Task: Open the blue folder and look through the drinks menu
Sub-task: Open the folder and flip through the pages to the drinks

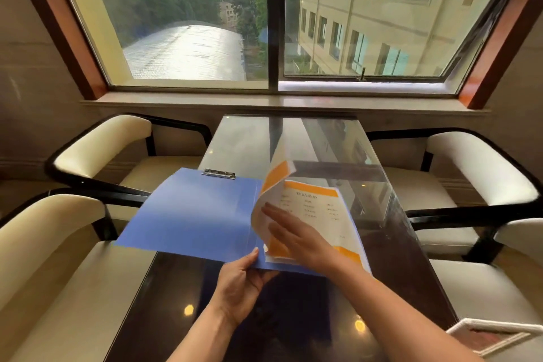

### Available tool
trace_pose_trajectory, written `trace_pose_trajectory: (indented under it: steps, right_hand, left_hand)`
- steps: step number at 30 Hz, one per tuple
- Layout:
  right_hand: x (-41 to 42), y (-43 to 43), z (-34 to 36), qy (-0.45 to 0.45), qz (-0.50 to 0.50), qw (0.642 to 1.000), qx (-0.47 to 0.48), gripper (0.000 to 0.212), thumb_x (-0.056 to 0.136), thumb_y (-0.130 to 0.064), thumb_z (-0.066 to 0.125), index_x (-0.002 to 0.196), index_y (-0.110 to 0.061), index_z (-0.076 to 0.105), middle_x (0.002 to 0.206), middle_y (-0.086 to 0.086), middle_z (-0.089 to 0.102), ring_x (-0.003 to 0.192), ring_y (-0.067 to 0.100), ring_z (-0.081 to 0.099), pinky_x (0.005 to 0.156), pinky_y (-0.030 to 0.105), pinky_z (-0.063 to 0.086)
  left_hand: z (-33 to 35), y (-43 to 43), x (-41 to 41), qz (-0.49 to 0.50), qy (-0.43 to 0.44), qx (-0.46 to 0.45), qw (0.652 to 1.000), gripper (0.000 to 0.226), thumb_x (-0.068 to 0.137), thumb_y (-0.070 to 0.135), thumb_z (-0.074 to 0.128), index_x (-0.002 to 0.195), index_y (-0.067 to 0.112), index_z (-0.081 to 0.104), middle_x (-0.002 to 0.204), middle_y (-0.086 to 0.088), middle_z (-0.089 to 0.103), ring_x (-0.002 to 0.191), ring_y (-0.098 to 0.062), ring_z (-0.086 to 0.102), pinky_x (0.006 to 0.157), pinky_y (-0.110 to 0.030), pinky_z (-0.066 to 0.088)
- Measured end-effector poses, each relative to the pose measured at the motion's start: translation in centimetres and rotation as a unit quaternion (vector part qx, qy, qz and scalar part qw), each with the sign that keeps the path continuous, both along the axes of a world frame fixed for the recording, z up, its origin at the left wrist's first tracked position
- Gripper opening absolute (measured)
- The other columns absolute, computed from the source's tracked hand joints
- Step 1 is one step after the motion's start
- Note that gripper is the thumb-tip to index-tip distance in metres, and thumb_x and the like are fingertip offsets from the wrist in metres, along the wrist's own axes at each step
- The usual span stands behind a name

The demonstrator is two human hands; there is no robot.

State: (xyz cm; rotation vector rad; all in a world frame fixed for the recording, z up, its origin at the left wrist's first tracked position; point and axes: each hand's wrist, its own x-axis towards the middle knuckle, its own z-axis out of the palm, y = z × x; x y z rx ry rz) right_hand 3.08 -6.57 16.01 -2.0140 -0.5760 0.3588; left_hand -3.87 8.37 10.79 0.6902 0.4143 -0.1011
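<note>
Blue folder (194,214) pinched in left grip (239,285); flat, empty right grip (296,235) covers blurred menu page (317,209).

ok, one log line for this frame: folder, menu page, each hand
blue folder: open, above table | menu page: lifted mid-turn | left hand: grips folder's near edge | right hand: flat on pages

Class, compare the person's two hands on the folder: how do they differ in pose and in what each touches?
The left hand grips the blue folder at its near edge, thumb on top; the right hand lies flat with fingers spread on the menu pages. The left hand steadies the cover; the right hand presses against a lifted, curling page. Both are bare and reach in from below.
</note>
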Motion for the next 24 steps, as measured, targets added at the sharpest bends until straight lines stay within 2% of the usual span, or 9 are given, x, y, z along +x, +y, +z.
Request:
trace_pose_trajectory:
  steps: [3,5,10,12,14,16,18,21,24]
  right_hand:
    - [0.2,1.1,-0.9,-0.102,0.016,0.985,-0.137,0.050,0.102,-0.039,0.049,0.151,-0.036,0.041,0.163,-0.011,0.032,0.147,0.016,0.030,0.122,0.032,0.019]
    - [-0.2,1.7,-1.2,-0.124,0.021,0.977,-0.170,0.048,0.102,-0.042,0.047,0.150,-0.040,0.042,0.164,-0.011,0.030,0.147,0.019,0.026,0.120,0.030,0.015]
    - [-0.4,1.8,-1.7,-0.112,0.032,0.977,-0.176,0.043,0.104,-0.045,0.042,0.146,-0.047,0.043,0.164,-0.015,0.027,0.152,0.018,0.016,0.122,0.035,0.014]
    - [-0.4,1.7,-1.7,-0.116,0.030,0.977,-0.176,0.044,0.103,-0.045,0.041,0.147,-0.049,0.041,0.164,-0.017,0.026,0.153,0.018,0.015,0.123,0.039,0.016]
    - [-0.4,1.9,-1.7,-0.122,0.022,0.977,-0.174,0.043,0.103,-0.048,0.040,0.146,-0.051,0.040,0.163,-0.019,0.027,0.153,0.018,0.015,0.123,0.042,0.016]
    - [-0.5,2.0,-1.8,-0.128,0.019,0.975,-0.182,0.044,0.102,-0.051,0.038,0.146,-0.052,0.039,0.163,-0.020,0.027,0.154,0.017,0.014,0.124,0.043,0.015]
    - [-0.7,2.0,-2.0,-0.142,0.022,0.970,-0.196,0.045,0.103,-0.052,0.037,0.148,-0.052,0.036,0.164,-0.020,0.026,0.155,0.016,0.012,0.123,0.042,0.013]
    - [-0.9,1.9,-2.4,-0.172,0.017,0.964,-0.203,0.052,0.102,-0.050,0.041,0.153,-0.042,0.033,0.164,-0.018,0.027,0.155,0.014,0.014,0.123,0.037,0.014]
    - [-0.9,1.5,-2.2,-0.154,0.001,0.973,-0.171,0.064,0.099,-0.049,0.050,0.157,-0.033,0.028,0.165,-0.014,0.026,0.153,0.011,0.021,0.121,0.031,0.017]
  left_hand:
    - [0.1,-0.2,-0.2,-0.028,-0.048,-0.011,0.998,0.040,0.089,0.009,0.054,0.126,0.000,0.066,0.126,-0.026,0.067,0.107,-0.039,0.069,0.087,-0.053,0.059]
    - [0.1,-0.3,-0.1,-0.049,-0.072,-0.016,0.996,0.037,0.090,0.008,0.050,0.119,0.005,0.072,0.122,-0.023,0.069,0.105,-0.035,0.070,0.091,-0.051,0.058]
    - [0.6,0.4,0.3,-0.097,-0.099,-0.038,0.990,0.036,0.081,-0.001,0.053,0.111,-0.002,0.073,0.108,-0.024,0.071,0.094,-0.030,0.071,0.086,-0.046,0.059]
    - [1.1,0.3,0.3,-0.110,-0.117,-0.031,0.986,0.037,0.078,0.005,0.066,0.115,-0.001,0.072,0.112,-0.022,0.070,0.100,-0.030,0.070,0.089,-0.045,0.057]
    - [1.5,-0.1,0.6,-0.092,-0.114,-0.039,0.988,0.054,0.080,0.022,0.079,0.129,0.003,0.065,0.130,-0.020,0.066,0.118,-0.032,0.065,0.093,-0.046,0.056]
    - [1.8,-0.8,1.1,-0.057,-0.085,-0.052,0.993,0.059,0.089,0.040,0.069,0.138,0.008,0.058,0.140,-0.019,0.061,0.129,-0.037,0.057,0.105,-0.050,0.049]
    - [1.5,-1.0,1.6,-0.026,-0.053,-0.043,0.997,0.059,0.095,0.047,0.056,0.140,0.010,0.054,0.142,-0.020,0.059,0.130,-0.039,0.056,0.114,-0.054,0.040]
    - [0.8,-0.8,1.8,-0.002,-0.039,-0.038,0.998,0.050,0.100,0.044,0.046,0.137,0.012,0.058,0.137,-0.019,0.063,0.123,-0.038,0.062,0.103,-0.052,0.051]
    - [0.3,-0.4,1.6,0.000,-0.034,-0.041,0.999,0.046,0.104,0.036,0.039,0.141,0.014,0.053,0.138,-0.019,0.062,0.124,-0.039,0.061,0.098,-0.052,0.054]
